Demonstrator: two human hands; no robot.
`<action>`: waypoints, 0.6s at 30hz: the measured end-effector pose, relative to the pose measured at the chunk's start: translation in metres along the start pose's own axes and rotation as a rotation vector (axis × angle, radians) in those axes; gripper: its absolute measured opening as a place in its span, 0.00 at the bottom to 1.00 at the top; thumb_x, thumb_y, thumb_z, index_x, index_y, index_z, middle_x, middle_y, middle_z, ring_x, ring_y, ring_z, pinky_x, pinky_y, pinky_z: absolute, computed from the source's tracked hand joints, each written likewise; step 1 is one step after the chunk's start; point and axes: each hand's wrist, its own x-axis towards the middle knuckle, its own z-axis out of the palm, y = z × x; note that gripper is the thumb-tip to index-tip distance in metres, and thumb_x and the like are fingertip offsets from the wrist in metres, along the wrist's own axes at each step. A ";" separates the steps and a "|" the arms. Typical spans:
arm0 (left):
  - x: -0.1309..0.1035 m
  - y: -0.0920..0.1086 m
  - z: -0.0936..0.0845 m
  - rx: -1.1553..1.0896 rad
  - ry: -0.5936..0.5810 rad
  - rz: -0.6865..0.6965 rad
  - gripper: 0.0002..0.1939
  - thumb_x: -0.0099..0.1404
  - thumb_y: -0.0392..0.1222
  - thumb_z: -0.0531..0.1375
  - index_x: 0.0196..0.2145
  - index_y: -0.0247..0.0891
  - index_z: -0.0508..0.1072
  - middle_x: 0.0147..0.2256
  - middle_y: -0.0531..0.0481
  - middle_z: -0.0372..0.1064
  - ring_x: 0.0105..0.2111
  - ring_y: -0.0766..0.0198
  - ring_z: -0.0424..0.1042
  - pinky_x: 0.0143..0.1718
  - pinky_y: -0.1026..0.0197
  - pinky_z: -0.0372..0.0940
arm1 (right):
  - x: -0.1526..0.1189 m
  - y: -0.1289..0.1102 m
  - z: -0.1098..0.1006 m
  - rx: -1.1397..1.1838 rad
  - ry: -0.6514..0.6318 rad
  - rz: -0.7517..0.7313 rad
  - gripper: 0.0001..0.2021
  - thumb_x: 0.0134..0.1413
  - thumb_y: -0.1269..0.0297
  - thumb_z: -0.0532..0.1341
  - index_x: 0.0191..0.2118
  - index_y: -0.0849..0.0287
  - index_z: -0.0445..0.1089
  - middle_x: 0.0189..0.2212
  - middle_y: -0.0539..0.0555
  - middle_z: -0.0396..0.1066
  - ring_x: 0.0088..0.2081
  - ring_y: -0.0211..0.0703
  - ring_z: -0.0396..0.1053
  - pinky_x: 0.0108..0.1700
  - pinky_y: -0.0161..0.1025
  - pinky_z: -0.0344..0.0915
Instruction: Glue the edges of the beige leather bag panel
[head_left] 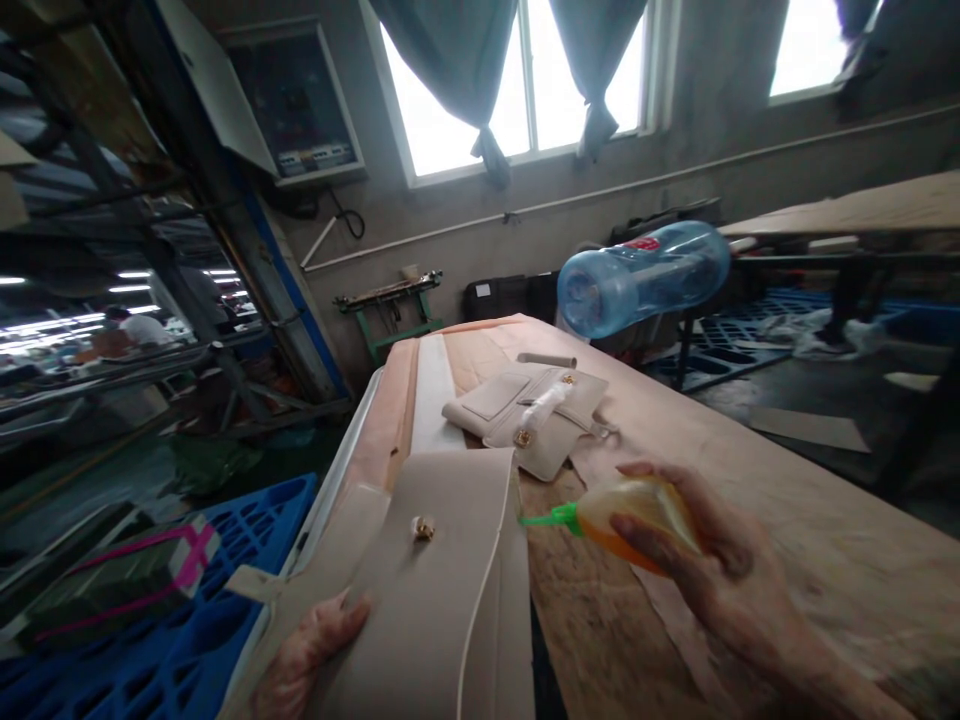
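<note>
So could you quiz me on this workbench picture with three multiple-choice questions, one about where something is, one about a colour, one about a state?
1. Where does the nozzle of the squeeze bottle point?
A. at the edge of the near beige flap piece
B. at the window
C. at the blue pallet

2. What colour is the nozzle?
A. red
B. green
C. black

3. What is the left hand doing?
A. hanging free in the air
B. gripping the big blue water bottle
C. resting on the near beige flap piece

Answers:
1. A, the tip sits right by the piece's right edge.
2. B, the nozzle is bright green against the orange bottle in the right hand.
3. C, its fingers lie on the lower left of the piece, while the big blue water bottle stands apart at the far end of the bench.
</note>
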 end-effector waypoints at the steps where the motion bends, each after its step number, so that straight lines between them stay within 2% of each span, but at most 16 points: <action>1: 0.001 -0.001 0.000 0.003 -0.005 0.002 0.26 0.47 0.39 0.68 0.44 0.29 0.71 0.31 0.42 0.76 0.36 0.45 0.74 0.39 0.50 0.68 | -0.002 -0.001 -0.001 0.011 0.001 0.015 0.14 0.49 0.52 0.61 0.40 0.54 0.68 0.28 0.50 0.73 0.23 0.43 0.71 0.21 0.35 0.66; 5: 0.002 -0.002 0.000 0.058 -0.038 -0.060 0.24 0.49 0.42 0.67 0.42 0.26 0.70 0.30 0.37 0.75 0.30 0.41 0.74 0.35 0.42 0.68 | -0.008 -0.010 -0.005 0.051 -0.004 0.069 0.13 0.48 0.52 0.62 0.38 0.53 0.68 0.26 0.47 0.73 0.24 0.41 0.71 0.23 0.33 0.67; 10: 0.001 -0.003 0.001 0.012 -0.018 0.017 0.22 0.52 0.38 0.65 0.44 0.27 0.68 0.30 0.39 0.75 0.31 0.45 0.74 0.37 0.47 0.69 | -0.012 -0.018 -0.007 0.073 0.020 0.120 0.13 0.44 0.53 0.65 0.35 0.53 0.70 0.23 0.46 0.72 0.21 0.38 0.69 0.21 0.30 0.65; 13: 0.002 -0.004 -0.001 0.039 -0.035 0.040 0.22 0.52 0.37 0.65 0.44 0.26 0.68 0.30 0.39 0.75 0.30 0.46 0.74 0.35 0.46 0.69 | -0.015 -0.023 -0.008 0.088 0.012 0.158 0.14 0.43 0.52 0.65 0.35 0.54 0.70 0.23 0.46 0.71 0.21 0.40 0.70 0.20 0.31 0.66; 18: 0.005 -0.003 -0.004 0.051 -0.045 0.066 0.15 0.53 0.35 0.65 0.38 0.27 0.71 0.30 0.40 0.75 0.29 0.51 0.74 0.35 0.50 0.70 | -0.021 -0.031 -0.012 0.087 0.012 0.197 0.15 0.41 0.51 0.65 0.34 0.54 0.71 0.23 0.47 0.73 0.22 0.41 0.71 0.20 0.31 0.66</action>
